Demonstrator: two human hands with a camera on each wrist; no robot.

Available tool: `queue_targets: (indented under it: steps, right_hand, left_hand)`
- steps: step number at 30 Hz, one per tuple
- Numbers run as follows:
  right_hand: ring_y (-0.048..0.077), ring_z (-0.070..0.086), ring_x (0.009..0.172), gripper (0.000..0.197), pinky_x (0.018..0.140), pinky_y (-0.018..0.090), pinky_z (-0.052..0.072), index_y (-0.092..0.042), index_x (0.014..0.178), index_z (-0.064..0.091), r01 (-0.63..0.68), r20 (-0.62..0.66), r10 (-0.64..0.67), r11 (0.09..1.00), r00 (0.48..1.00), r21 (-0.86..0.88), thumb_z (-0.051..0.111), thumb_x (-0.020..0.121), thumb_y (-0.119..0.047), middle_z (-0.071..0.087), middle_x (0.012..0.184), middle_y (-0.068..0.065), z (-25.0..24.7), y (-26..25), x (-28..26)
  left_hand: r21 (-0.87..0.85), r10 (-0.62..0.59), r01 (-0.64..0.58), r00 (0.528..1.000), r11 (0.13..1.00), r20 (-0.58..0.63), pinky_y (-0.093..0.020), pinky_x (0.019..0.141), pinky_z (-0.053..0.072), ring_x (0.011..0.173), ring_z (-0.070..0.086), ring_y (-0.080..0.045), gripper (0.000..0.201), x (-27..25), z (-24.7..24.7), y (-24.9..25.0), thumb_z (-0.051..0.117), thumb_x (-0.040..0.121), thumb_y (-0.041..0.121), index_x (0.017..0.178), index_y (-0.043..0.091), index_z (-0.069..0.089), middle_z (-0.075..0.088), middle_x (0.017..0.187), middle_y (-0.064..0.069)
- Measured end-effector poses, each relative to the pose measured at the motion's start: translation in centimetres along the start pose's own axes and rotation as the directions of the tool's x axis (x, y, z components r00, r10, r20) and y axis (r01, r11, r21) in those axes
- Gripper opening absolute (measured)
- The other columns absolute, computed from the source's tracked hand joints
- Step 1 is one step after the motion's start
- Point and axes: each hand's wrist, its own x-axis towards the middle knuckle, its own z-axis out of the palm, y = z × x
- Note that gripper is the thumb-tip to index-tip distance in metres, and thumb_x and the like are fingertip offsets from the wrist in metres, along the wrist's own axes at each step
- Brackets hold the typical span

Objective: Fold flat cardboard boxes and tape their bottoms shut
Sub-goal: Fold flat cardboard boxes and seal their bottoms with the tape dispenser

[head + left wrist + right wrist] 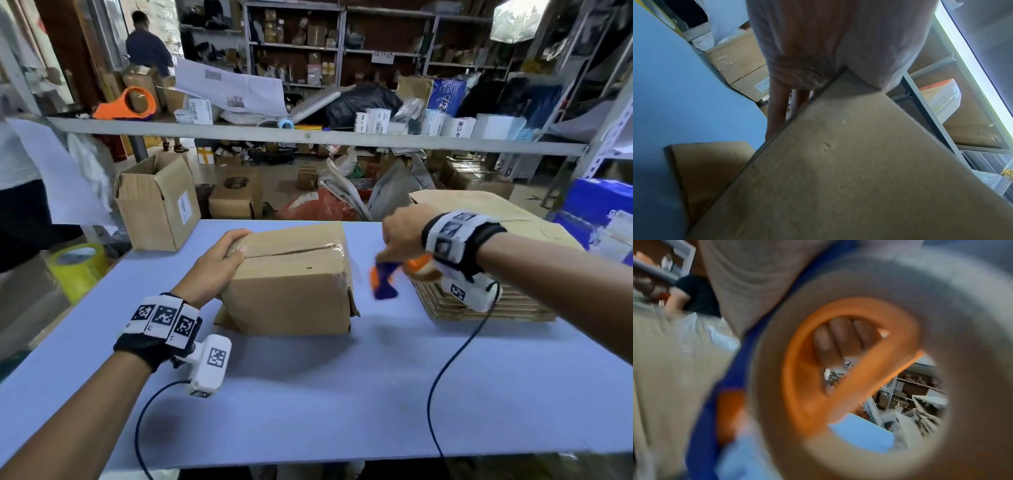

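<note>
Box [291, 277], bottom seam taped (apparently finished), gripped by left hand [219, 263]; tape dispenser [387, 277] clutched by right hand [404, 233]; flat stack [486, 301] at three o'clock remains unfolded.

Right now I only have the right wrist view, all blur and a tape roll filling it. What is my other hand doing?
Observer: Your left hand grips the far left top corner of the cardboard box on the blue table, fingers curled over the edge.
Operator: Is the seam on top taped?
Observer: Yes, clear tape runs along the top seam and down the right end.
Operator: Where is my tape dispenser relative to it?
Observer: Your right hand holds the tape dispenser just right of the box, apart from it, beside the stack of flat cardboard.
</note>
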Motion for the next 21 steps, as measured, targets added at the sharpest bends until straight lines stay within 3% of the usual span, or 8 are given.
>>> queue_targets:
  steps: [2,3,7,13,17,19,21]
  right_hand:
    - [0.018,0.054,0.057,0.05,0.051,0.026,0.038,-0.016,0.067,0.058,-0.011,0.025,0.013,0.998,1.0,-0.064,0.057,0.087,-0.062,0.059,0.065,0.0,1.7,-0.6,0.0]
    - [0.018,0.054,0.058,0.05,0.052,0.026,0.039,-0.017,0.066,0.057,-0.038,0.029,0.038,0.999,0.999,-0.009,0.055,0.088,-0.062,0.059,0.066,0.0,2.5,-0.7,-0.1]
    - [0.02,0.054,0.063,0.05,0.052,0.027,0.036,-0.021,0.069,0.053,-0.155,-0.132,0.172,0.98,0.976,0.126,0.046,0.096,-0.062,0.056,0.068,-0.002,3.7,-0.5,-0.9]
    - [0.035,0.064,0.088,0.018,0.064,0.034,0.036,-0.014,0.103,0.048,-0.2,-0.179,0.272,0.919,0.946,0.34,0.048,0.099,-0.032,0.064,0.104,0.012,7.0,-4.7,-3.6]
    - [0.035,0.063,0.099,0.036,0.066,0.035,0.039,-0.016,0.132,0.042,-0.21,-0.064,0.258,0.884,0.964,0.417,0.048,0.098,-0.025,0.056,0.117,0.011,9.2,-8.1,-5.7]
    - [0.033,0.054,0.11,0.037,0.077,0.036,0.045,-0.018,0.135,0.045,-0.262,-0.081,0.309,0.896,0.947,0.358,0.045,0.1,-0.029,0.049,0.125,0.011,8.5,-8.0,-6.4]
    - [0.032,0.047,0.119,0.04,0.096,0.039,0.043,-0.019,0.139,0.049,-0.243,-0.217,0.37,0.859,0.904,0.452,0.043,0.104,-0.037,0.044,0.134,0.012,7.0,-7.6,-6.8]
  left_hand:
    - [-0.017,0.015,-0.015,1.0,1.0,-0.006,-0.038,0.066,0.056,0.11,0.056,-0.022,0.03,-0.1,-0.2,-0.5,0.039,0.106,0.034,0.132,0.046,0.049,0.052,0.131,0.007]
    - [-0.02,0.023,-0.023,1.0,1.0,0.0,-0.036,0.063,0.055,0.108,0.057,-0.02,0.03,-0.2,-0.2,-0.6,0.039,0.106,0.035,0.13,0.048,0.049,0.053,0.129,0.01]
    - [-0.034,0.047,-0.047,0.999,0.998,-0.001,-0.031,0.066,0.052,0.11,0.057,-0.012,0.027,-0.2,-0.1,-0.8,0.041,0.105,0.039,0.128,0.051,0.05,0.055,0.126,0.014]
    - [-0.081,0.061,-0.062,0.998,0.995,-0.007,-0.031,0.066,0.051,0.11,0.056,-0.006,0.026,-0.4,-0.2,-0.9,0.042,0.104,0.04,0.124,0.053,0.051,0.055,0.126,0.02]
    - [-0.07,0.071,-0.071,0.997,0.995,-0.008,-0.031,0.068,0.051,0.112,0.055,-0.008,0.026,-0.7,-0.2,-0.6,0.042,0.104,0.041,0.126,0.052,0.05,0.054,0.127,0.019]
    - [-0.058,0.078,-0.079,0.997,0.995,-0.01,-0.031,0.069,0.05,0.113,0.054,-0.008,0.027,-0.8,-0.1,-0.5,0.041,0.105,0.041,0.127,0.051,0.05,0.054,0.126,0.019]
    - [-0.065,0.08,-0.081,0.997,0.995,-0.013,-0.03,0.071,0.048,0.114,0.054,-0.008,0.026,-0.9,0.0,-0.5,0.041,0.105,0.04,0.128,0.051,0.05,0.054,0.126,0.021]
